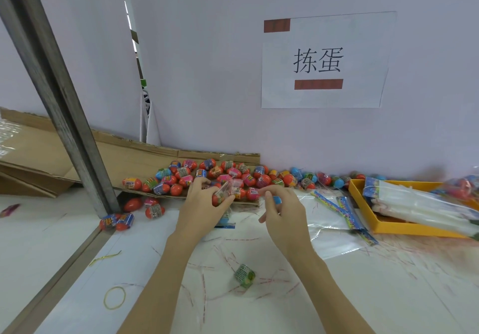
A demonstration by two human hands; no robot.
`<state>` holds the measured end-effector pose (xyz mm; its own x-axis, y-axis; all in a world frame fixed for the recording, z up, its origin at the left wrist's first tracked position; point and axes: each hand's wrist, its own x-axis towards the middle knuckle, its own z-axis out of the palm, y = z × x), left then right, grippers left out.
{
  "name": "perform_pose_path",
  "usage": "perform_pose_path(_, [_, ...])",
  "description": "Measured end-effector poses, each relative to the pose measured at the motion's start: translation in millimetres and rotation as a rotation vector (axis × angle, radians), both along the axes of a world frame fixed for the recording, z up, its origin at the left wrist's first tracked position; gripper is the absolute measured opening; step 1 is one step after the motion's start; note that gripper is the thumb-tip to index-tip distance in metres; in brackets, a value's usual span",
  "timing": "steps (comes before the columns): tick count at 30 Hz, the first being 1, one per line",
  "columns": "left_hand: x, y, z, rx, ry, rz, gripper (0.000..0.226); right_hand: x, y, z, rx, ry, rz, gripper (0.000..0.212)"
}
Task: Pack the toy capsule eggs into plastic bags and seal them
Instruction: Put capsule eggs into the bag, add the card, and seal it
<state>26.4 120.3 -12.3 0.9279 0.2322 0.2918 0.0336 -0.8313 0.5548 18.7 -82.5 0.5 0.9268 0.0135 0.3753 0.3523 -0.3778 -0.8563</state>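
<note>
Both hands meet: left hand (204, 204) fingers grip bagged eggs (225, 193); right hand (281, 208) fingers pinch bag edge.

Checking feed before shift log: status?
Left hand grips bagged eggs. Right hand pinches blue-capped egg. Loose eggs piled behind; nothing blocking.

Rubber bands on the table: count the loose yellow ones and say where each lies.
2. One yellow rubber band lies as a round loop near the table's front left edge; a second stretched band lies farther back, beside the metal post's base rail. Others may be hidden under the clutter.
</note>
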Motion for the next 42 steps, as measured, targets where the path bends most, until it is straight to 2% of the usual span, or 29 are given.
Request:
perform_pose_path(4, [2.3, -1.1, -0.7, -0.026, -0.034, 0.001, 0.050, 1.7, 1.7, -1.8, -0.005, 0.033, 0.015, 0.020])
perform_pose_path(7, [0.4, -5.7, 3.3, -0.131, -0.167, 0.018, 0.040, 2.1, 0.8, -4.4, -0.001, 0.036, 0.022, 0.018])
perform_pose_path(12, [-6.6, -19.8, 20.8, -0.483, -0.254, -0.043, 0.030, 1.2, 0.3, -8.1, 0.039, 0.053, 0.096, 0.025])
perform_pose_path(16, [-15.9, -38.2, 31.5, -0.961, -0.083, -0.255, 0.035, -1.9, 3.0, -6.3, 0.017, 0.000, 0.153, 0.050])
perform_pose_path(18, [-16.8, -42.6, 32.5, -1.050, 0.004, -0.317, 0.037, -1.5, 1.6, -5.3, -0.013, -0.030, 0.161, 0.057])
perform_pose_path(22, [-22.1, -45.8, 35.4, -1.013, 0.081, -0.396, 0.035, 0.2, -1.9, -4.8, -0.118, -0.070, 0.107, 0.055])
perform_pose_path(26, [-21.9, -44.5, 35.9, -1.024, 0.091, -0.404, 0.038, -1.0, 1.1, -4.5, -0.079, -0.104, 0.112, 0.046])
perform_pose_path(29, [-20.4, -42.6, 36.1, -1.039, 0.054, -0.365, 0.041, 1.1, 3.2, -4.8, -0.038, -0.138, 0.064, 0.033])
perform_pose_path(32, [-17.4, -41.2, 34.3, -1.065, -0.033, -0.241, 0.048, 5.7, 0.4, -4.7, 0.044, -0.073, 0.010, 0.029])
perform_pose_path(38, [-12.0, -36.7, 23.4, -0.672, -0.107, -0.225, 0.041, 9.7, -9.7, -1.3, 0.313, 0.077, -0.002, 0.012])
perform_pose_path(42, [-13.3, -40.6, 20.0, -0.546, -0.074, -0.279, 0.053, 7.5, -8.6, 5.1, 0.440, 0.097, 0.009, 0.012])
